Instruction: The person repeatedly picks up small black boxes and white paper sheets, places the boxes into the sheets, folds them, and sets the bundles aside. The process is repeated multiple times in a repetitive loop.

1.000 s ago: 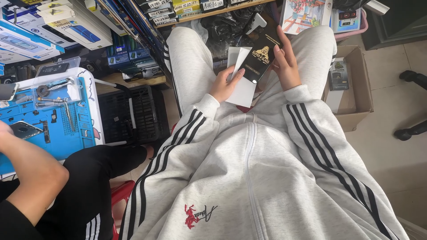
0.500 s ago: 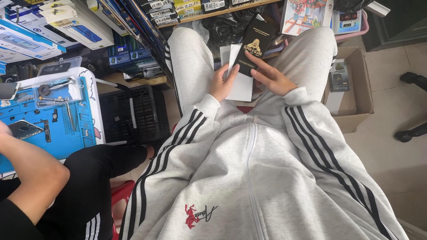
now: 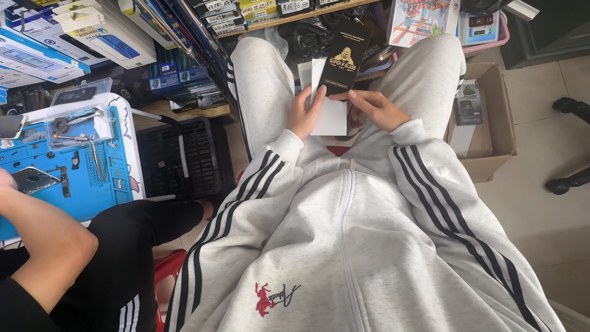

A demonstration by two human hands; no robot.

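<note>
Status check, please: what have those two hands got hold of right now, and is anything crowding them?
Left hand grips white sleeve. Right hand holds black packet by its lower end, upright over the lap. Cardboard box at right, apart; nothing in the way.

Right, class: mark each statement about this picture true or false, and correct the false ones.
1. The left hand holds white sheets. True.
2. The right hand holds a red packet. False: it grips a black packet with gold print.
3. The cardboard box sits on the floor beside the person's right leg. True.
4. The blue work mat lies on the person's lap. False: it lies off to the left, in front of a co-worker's arm.
5. The person wears a black jacket. False: a grey one with black stripes.
</note>
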